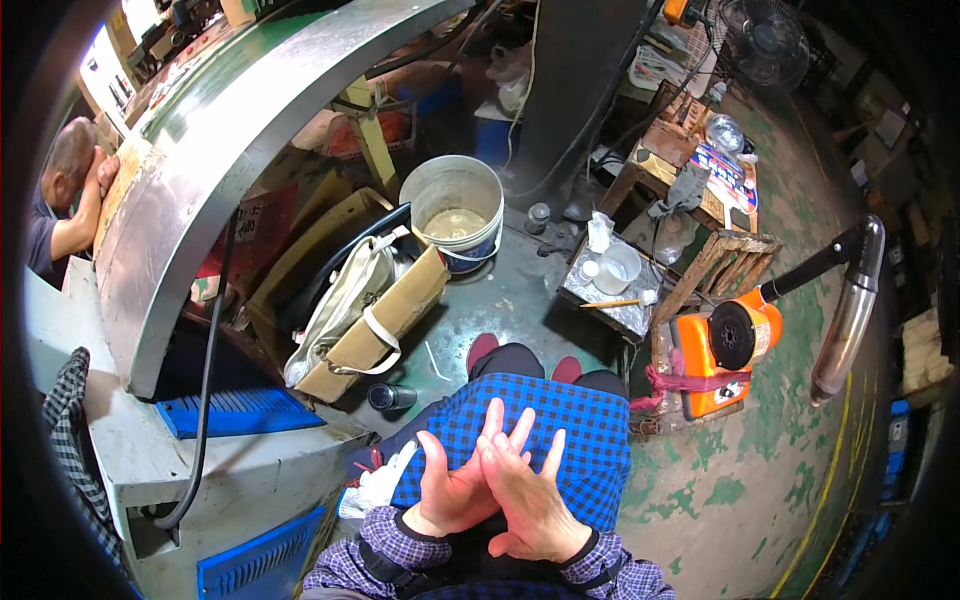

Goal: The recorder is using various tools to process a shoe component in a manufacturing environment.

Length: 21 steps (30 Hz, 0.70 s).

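Both hands are crossed, fingers spread, each grip released and empty, over a blue checked cloth (560, 420) on the lap: right hand (530, 495) overlaps left hand (455, 485), hiding its palm. Green floor (730, 480) lies open rightward. A white bucket (455, 205) ahead holds pale liquid.

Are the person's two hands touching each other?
Touching. The head view shows the right hand lying crossed over the left hand, with no gap where they overlap, above the blue checked apron.
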{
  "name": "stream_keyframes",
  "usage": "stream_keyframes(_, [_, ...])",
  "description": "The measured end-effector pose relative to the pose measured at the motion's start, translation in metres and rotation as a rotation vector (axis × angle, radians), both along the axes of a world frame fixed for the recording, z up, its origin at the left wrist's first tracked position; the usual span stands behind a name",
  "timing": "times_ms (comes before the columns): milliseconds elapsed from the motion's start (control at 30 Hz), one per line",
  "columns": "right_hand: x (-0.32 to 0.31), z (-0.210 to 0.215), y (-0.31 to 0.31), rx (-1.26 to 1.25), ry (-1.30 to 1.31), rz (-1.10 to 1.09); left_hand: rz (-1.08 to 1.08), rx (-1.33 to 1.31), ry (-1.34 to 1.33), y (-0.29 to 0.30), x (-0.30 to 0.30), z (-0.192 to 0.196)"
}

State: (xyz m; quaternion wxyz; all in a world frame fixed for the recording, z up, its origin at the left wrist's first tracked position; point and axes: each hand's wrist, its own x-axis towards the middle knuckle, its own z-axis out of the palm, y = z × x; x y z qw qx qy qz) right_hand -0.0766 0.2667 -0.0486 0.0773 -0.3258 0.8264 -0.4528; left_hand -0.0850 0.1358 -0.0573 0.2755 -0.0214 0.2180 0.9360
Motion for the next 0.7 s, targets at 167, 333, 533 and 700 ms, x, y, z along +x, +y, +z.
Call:
stream_keyframes(167, [-0.006, 0.005, 0.005, 0.121, 0.052, -0.088, -0.077, -0.01, 0.036, 0.002, 0.003, 0.001])
stream_keyframes(333, [-0.011, 0.008, 0.015, 0.226, 0.003, -0.27, -0.047, 0.07, 0.083, 0.002, 0.007, -0.004])
stream_keyframes(533, [-0.021, 0.001, 0.026, -0.263, -0.217, -0.352, -0.01, 0.105, 0.008, -0.004, -0.001, -0.008])
stream_keyframes(700, [-0.023, -0.002, 0.026, -0.311, -0.266, -0.326, 0.041, 0.188, -0.092, -0.003, -0.01, -0.005])
